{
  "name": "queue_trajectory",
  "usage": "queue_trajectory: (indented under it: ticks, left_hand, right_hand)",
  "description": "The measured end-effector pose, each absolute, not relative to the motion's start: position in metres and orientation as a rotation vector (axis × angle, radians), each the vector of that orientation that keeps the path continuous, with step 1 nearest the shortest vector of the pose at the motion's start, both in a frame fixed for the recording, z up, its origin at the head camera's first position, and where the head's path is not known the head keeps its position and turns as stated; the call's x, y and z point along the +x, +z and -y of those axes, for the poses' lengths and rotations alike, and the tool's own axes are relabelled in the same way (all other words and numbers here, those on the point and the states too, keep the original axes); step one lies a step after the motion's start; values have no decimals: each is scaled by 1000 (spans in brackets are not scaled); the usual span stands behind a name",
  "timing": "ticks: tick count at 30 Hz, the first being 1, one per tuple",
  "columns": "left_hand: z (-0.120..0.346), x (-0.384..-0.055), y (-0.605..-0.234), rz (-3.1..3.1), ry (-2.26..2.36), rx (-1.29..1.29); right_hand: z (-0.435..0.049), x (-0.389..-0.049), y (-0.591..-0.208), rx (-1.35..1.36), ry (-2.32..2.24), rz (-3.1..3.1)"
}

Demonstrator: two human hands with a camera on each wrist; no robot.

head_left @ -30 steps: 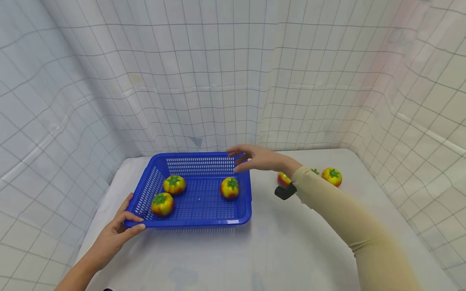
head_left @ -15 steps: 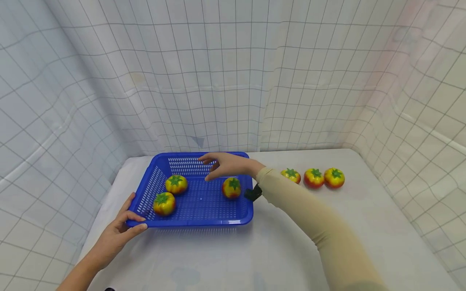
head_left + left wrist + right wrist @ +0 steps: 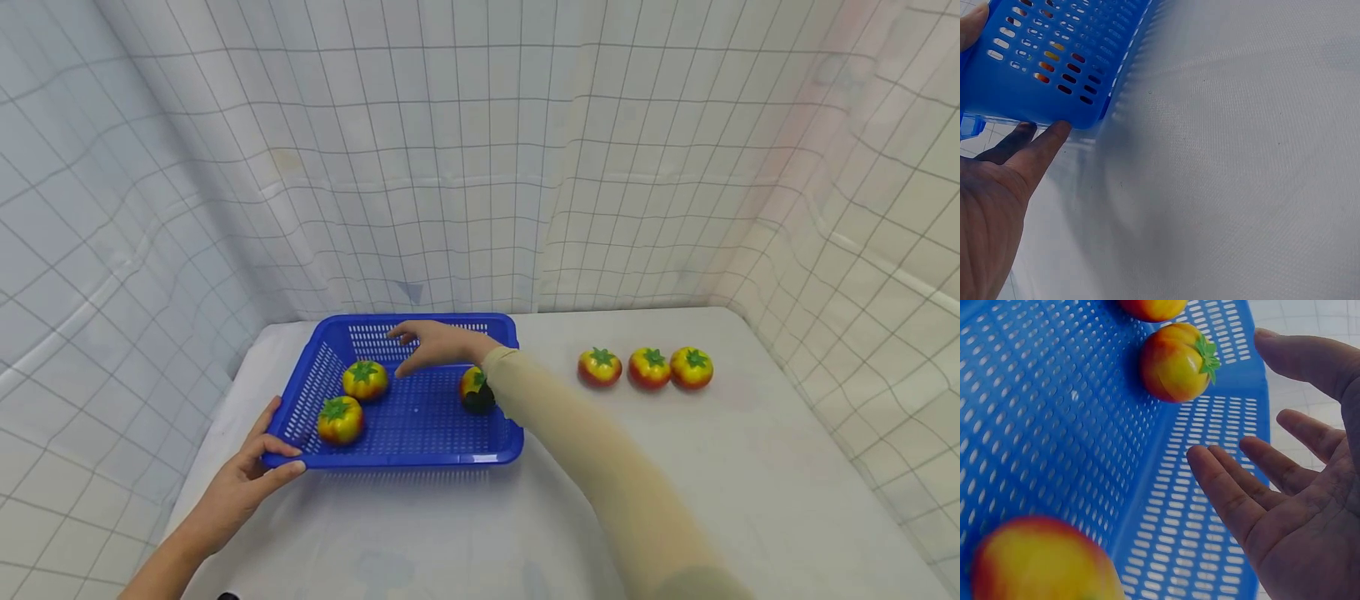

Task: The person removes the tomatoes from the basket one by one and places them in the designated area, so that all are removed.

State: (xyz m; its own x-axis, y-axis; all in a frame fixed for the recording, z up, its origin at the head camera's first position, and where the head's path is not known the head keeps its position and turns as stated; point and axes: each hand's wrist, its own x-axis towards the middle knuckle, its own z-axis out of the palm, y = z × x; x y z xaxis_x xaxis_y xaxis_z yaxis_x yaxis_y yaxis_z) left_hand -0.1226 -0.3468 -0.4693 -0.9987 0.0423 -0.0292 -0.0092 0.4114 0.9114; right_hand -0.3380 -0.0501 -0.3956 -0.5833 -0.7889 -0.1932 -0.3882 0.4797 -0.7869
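My left hand (image 3: pixel 231 492) grips the near-left corner of a blue plastic basket (image 3: pixel 397 459), thumb on the front rim and fingers at the side. In the left wrist view, fingertips touch the basket's perforated wall (image 3: pixel 1035 94). My right hand (image 3: pixel 433 343) hovers over the basket's far half, fingers spread and holding nothing, as the right wrist view also shows. Inside sit yellow-and-red tomatoes with green leafy tops: two on the left, a back tomato (image 3: pixel 365 381) and a front tomato (image 3: pixel 341 421), and a right tomato (image 3: pixel 469 383) partly hidden by the right wrist's dark camera.
Right of the basket, three more tomatoes stand in a row on the white-covered table: a left one (image 3: pixel 599 367), a middle tomato (image 3: pixel 649 368) and a right-hand tomato (image 3: pixel 692 368). White gridded curtains (image 3: pixel 450 167) enclose the back and sides.
My right hand has moved left from the basket's right rim to over its middle, uncovering the row of tomatoes on the table. My left hand keeps its grip on the basket corner.
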Motion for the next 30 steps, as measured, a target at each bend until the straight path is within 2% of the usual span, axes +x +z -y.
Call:
queue_trajectory:
  ticks: [13, 30]
  left_hand:
    - [348, -123, -471, -2605, 1680, 44]
    - [347, -122, -470, -2606, 1672, 26]
  right_hand:
    - [89, -338, -416, -901, -1022, -2099]
    - [105, -335, -430, -693, -1115, -2045]
